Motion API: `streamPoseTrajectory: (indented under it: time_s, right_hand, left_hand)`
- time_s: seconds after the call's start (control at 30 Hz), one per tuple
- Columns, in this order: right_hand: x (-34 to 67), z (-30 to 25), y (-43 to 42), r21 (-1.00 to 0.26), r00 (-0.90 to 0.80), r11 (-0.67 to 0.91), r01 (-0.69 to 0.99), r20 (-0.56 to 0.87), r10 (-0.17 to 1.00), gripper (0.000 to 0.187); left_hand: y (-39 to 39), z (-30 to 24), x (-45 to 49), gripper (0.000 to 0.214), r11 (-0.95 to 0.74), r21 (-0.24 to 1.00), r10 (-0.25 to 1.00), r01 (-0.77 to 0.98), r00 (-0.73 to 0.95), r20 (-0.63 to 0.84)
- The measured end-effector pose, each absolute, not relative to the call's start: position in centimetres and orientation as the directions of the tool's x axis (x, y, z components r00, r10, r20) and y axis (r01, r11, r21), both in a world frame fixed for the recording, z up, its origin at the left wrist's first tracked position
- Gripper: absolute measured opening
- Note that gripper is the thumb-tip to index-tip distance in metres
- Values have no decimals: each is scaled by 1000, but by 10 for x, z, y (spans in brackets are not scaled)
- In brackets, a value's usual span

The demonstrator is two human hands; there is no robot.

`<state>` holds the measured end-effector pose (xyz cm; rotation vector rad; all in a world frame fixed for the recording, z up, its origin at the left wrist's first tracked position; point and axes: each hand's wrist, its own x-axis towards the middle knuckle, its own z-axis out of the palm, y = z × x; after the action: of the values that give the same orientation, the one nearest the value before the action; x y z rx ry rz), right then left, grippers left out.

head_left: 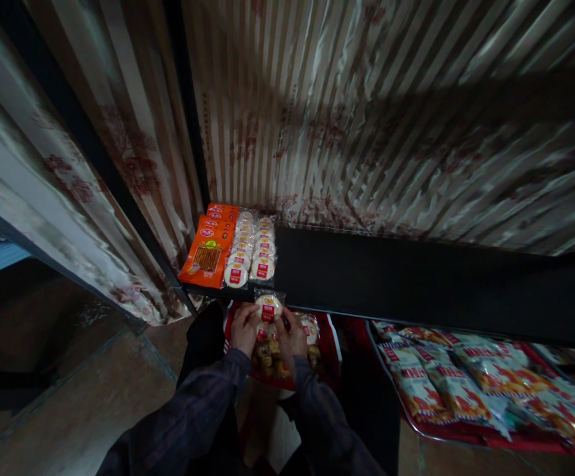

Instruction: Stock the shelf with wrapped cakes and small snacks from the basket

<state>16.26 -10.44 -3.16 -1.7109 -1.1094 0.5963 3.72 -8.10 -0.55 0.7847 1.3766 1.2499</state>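
Between my two hands is a clear packet of round white crackers [268,305] with a red label. My left hand [244,328] pinches its left edge and my right hand [291,333] its right edge. The packet is just in front of the black shelf [391,274], above a red basket [334,370] between my knees. More white cracker packets and brownish-yellow packets [272,357] lie in the basket, partly hidden by my hands. Two rows of similar cracker packets [262,268] stand on the shelf, beside orange snack bags [207,254] at its left end.
On the right, a red basket [426,430] with a metal rim holds several white-and-orange snack bags [459,387]. Striped curtains [317,132] hang behind the shelf and at the left. A dark metal post [188,99] rises near the shelf's left end. The floor is tiled [94,403].
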Motion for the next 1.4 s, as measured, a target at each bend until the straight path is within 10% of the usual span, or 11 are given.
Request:
streamPoseTrajectory:
  time_s: [1.4]
  right_hand:
    - [169,-13,-25,-676,362,-140,723,199,911,46]
  left_hand:
    - [-36,-1,50,43,-118,863,985,492,-49,163]
